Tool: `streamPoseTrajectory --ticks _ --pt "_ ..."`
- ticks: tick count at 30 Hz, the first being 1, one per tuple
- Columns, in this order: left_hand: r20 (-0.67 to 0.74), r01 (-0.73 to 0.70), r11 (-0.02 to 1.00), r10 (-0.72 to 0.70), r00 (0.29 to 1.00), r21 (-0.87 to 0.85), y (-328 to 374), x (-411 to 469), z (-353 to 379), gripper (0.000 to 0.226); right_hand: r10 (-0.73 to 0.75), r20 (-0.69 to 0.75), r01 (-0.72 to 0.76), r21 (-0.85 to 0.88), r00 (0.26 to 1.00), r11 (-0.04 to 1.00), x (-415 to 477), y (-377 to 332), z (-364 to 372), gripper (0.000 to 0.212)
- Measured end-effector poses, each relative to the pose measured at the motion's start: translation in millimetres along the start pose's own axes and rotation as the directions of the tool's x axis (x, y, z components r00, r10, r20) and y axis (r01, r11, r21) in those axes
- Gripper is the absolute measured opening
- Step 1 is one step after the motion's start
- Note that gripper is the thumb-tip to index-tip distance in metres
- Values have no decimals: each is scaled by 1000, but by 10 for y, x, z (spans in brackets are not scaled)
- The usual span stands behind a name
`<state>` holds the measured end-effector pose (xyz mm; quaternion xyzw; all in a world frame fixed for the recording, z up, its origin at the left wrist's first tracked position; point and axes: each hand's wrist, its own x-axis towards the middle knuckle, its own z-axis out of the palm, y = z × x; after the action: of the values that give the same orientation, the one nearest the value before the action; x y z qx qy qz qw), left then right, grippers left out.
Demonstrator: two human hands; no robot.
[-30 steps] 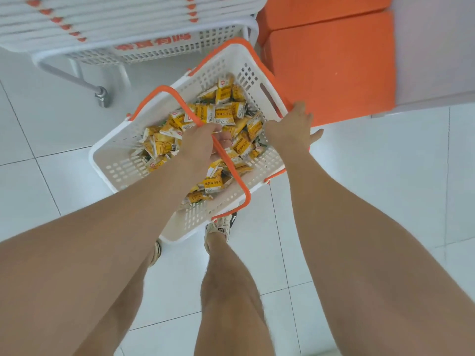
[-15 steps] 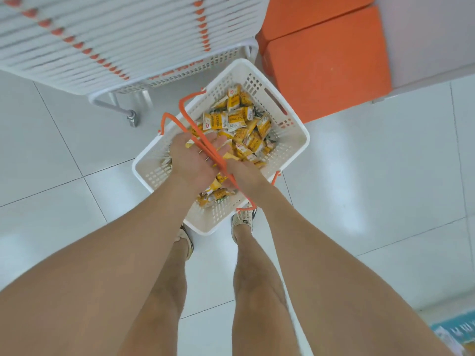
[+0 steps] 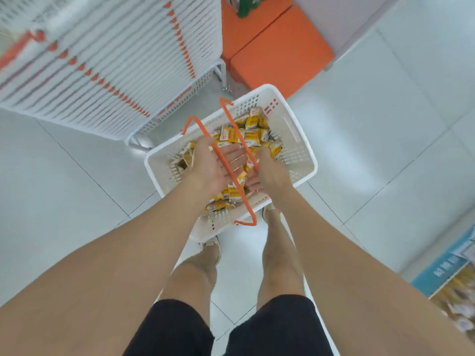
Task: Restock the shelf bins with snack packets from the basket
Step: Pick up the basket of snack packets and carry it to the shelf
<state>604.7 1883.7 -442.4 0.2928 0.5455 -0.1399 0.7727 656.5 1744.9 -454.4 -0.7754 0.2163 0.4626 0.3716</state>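
From the head view: my left hand, curled over the orange handles half a second ago, now lies palm up, fingers straight and slightly apart, with one handle crossing the palm. My right hand has shifted to the right of the handles, back upward, fingertips tucked down among the snack packets. I cannot tell whether they grip any. The packets sit heaped in the white basket by my feet.
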Motion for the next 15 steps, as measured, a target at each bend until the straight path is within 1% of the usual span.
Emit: streamPoseTrajectory --ticks 2,5,8,10,12,15 --pt "21 19 990 -22 1000 137 -97 -360 -21 66 -5 -52 11 113 999 994 -411 123 -176 65" --pt "35 42 943 -57 998 331 -238 -827 -28 67 0 -66 11 170 998 985 -1021 469 -295 64" --pt "95 22 862 -81 992 506 -370 -1280 137 65 -24 -60 41 312 998 949 -1732 806 -402 49" --pt "115 10 792 -101 988 610 -466 -1575 300 69 -16 -61 41 432 998 901 -2161 993 -517 43" --pt "130 -3 710 -126 983 704 -639 -1865 455 70 39 -75 10 562 996 827 -2560 1255 -644 44" --pt "153 -51 532 -149 977 845 -1065 -2330 610 62 94 -101 2 694 990 720 -3164 1836 -764 47"
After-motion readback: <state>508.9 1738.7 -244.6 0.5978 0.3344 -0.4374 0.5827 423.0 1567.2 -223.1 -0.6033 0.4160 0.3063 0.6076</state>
